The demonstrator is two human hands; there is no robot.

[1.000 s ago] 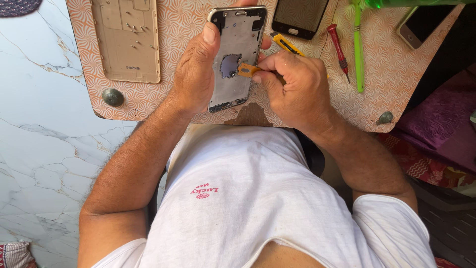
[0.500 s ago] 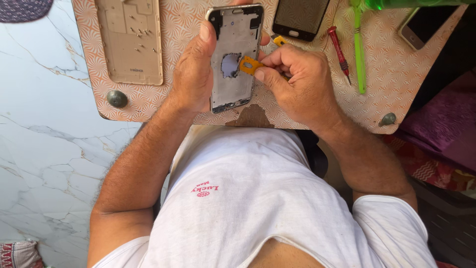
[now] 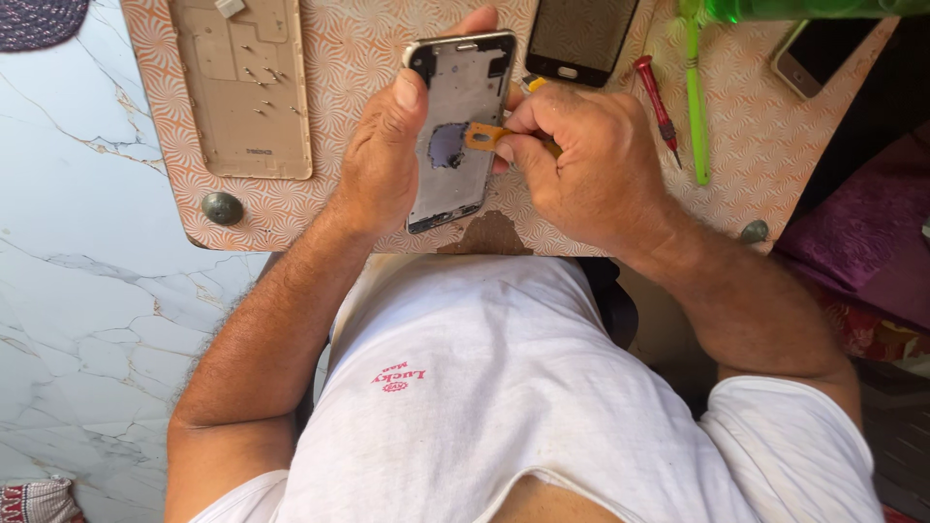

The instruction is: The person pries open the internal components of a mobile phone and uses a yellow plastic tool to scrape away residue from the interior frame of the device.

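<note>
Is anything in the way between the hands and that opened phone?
Nothing visible. The left hand grips the opened phone by its edge, and the right hand presses a small orange tab straight onto its inside.

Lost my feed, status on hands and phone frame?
Left hand grips opened silver phone frame. Right hand pinches small orange flex strip over its middle. Red-handled screwdriver lies apart, nothing obstructing.
</note>
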